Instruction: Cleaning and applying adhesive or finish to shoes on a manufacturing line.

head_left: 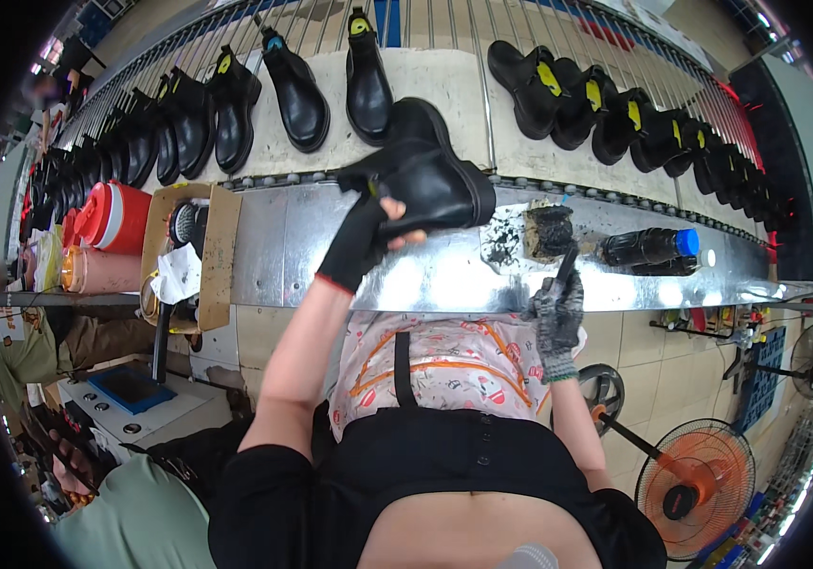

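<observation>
My left hand [369, 228], in a black glove with bare fingertips, grips a black ankle boot [430, 175] by its upper. The boot lies tilted over the bench's near strip, its sole turned to the right. My right hand [556, 318], in a grey knit glove, is closed on a slim dark brush-like tool [567, 268] pointing away from me. Just beyond the tool's tip sits a black-stained block [549, 230], perhaps a sponge or small tub. It rests on a white sheet [503, 242] spotted with black.
Rows of black boots [298, 100] stand on the conveyor [440, 81] beyond the metal bench [274, 237]. Dark bottles [639, 247] lie to the right. At left are a cardboard box [221, 251] and a red jug [120, 220]. An orange fan [696, 488] stands lower right; another person [146, 507] is at left.
</observation>
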A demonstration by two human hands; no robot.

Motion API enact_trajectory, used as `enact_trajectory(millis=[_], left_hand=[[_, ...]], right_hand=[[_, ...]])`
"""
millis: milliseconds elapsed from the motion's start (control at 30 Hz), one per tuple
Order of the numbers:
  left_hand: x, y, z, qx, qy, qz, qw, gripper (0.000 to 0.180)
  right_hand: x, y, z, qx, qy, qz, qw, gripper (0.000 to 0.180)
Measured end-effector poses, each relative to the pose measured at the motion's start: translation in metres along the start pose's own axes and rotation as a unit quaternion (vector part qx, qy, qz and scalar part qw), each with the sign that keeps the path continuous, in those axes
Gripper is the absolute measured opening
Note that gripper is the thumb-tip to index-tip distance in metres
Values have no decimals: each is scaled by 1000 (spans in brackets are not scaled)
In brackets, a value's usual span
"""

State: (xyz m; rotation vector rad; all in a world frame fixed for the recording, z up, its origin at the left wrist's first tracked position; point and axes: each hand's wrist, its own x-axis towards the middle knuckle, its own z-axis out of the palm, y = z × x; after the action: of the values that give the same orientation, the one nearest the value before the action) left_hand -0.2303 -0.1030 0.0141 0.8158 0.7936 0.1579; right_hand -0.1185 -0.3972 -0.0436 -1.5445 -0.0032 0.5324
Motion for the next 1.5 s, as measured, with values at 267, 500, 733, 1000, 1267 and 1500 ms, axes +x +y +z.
enact_trajectory(millis=[267, 500, 733, 1000, 1267, 1500], left_hand=[[194, 82, 47, 273, 15, 57, 960, 41], [241, 82, 85, 706, 131, 159, 678, 77], [242, 76, 24, 451, 355, 469, 671, 77], [255, 57, -39, 625, 402, 97, 662, 117], [233, 71, -84, 659, 301, 124, 678, 109], [102, 62, -113, 38, 35, -54, 997, 46]], right_hand=[[15, 54, 2, 204, 13, 158, 966, 6], [12, 58, 4, 190, 32, 170, 966, 10], [12, 79, -6, 260, 49, 166, 950, 14], [4, 76, -13, 238, 0, 137, 962, 39], [16, 93, -11, 241, 9, 126, 962, 25], [16, 82, -11, 236, 18, 189, 953, 36]])
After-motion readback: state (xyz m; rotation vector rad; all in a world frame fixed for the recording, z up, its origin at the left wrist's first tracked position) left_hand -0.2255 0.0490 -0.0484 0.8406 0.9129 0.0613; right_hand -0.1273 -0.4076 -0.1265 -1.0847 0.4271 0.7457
